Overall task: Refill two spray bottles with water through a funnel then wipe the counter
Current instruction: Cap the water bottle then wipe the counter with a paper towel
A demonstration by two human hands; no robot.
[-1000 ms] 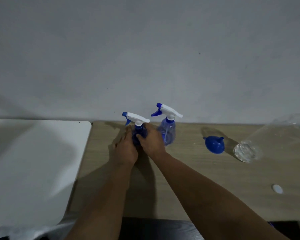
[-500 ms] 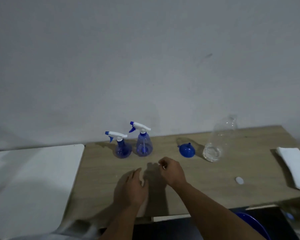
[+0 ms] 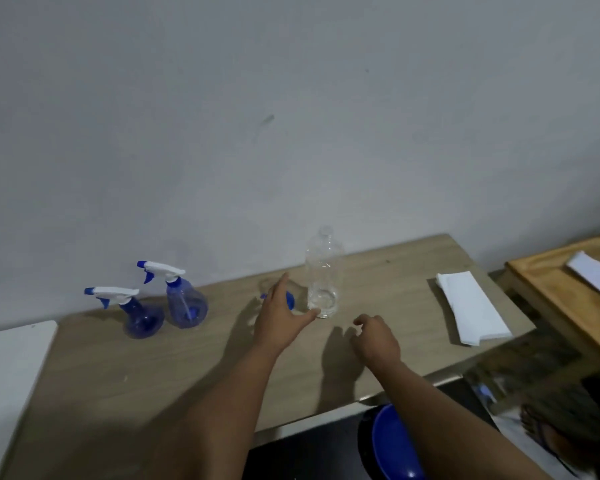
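Two blue spray bottles with white triggers stand at the back left of the wooden counter [image 3: 125, 368]: a shorter one [image 3: 137, 315] and a taller one [image 3: 184, 299]. A clear plastic bottle [image 3: 323, 275] with a little water stands upright at mid-counter. My left hand [image 3: 281, 317] is open, fingers spread, just left of that bottle and covering most of the blue funnel [image 3: 290, 299]. My right hand [image 3: 374, 337] hovers over the counter right of the bottle, fingers loosely curled, holding nothing I can see. A folded white cloth [image 3: 471, 308] lies at the counter's right end.
A white surface [image 3: 7, 368] adjoins the counter on the left. A second wooden table [image 3: 568, 292] with a white sheet [image 3: 596, 275] stands to the right. A blue round object [image 3: 395, 445] sits below the counter's front edge. A grey wall rises behind.
Both hands left the spray bottles and moved right toward the clear bottle and funnel. My view swung right, bringing the cloth and the second table into sight.
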